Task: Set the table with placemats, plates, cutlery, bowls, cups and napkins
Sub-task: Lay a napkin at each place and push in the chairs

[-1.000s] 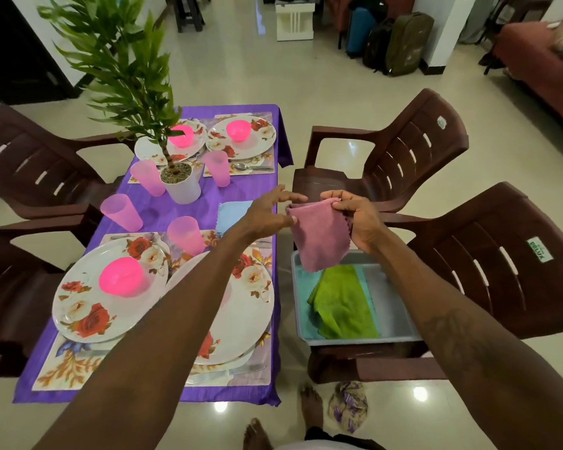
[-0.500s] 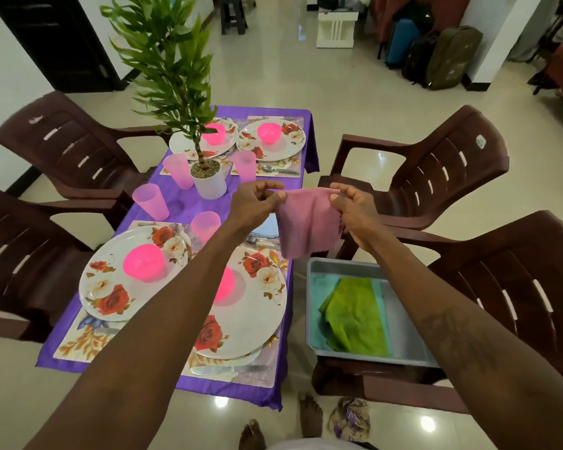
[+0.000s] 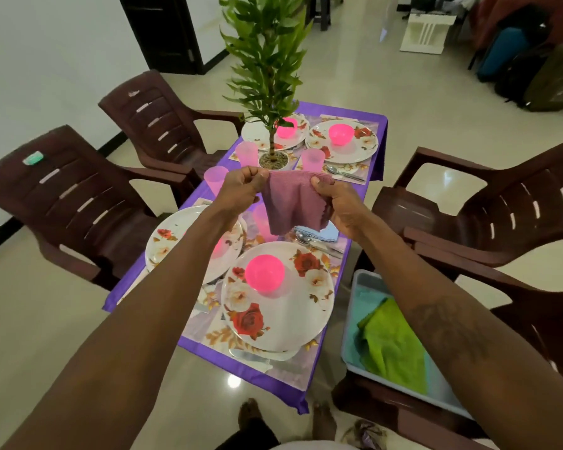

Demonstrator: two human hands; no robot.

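My left hand point(image 3: 241, 186) is closed in a pinch on the top left corner of the mauve cloth napkin point(image 3: 291, 203), knuckles up, raised above the purple tablecloth point(image 3: 379, 141). The napkin hangs between my two hands, its upper edge pulled nearly straight and the rest drooping in soft folds with the lower hem free. It looks light and limp, a textured weave with some grip, so I judge it won't slide out of my fingers, but it would crumple if one corner were let go; the corners are the places to hold. My right hand point(image 3: 337, 203) pinches the top right corner, thumb on the front. Just below that hand a folded blue napkin point(image 3: 330, 232) lies beside a spoon point(image 3: 301, 237); further below and right, a green cloth point(image 3: 394, 345) sits in the grey tray point(image 3: 351, 319)
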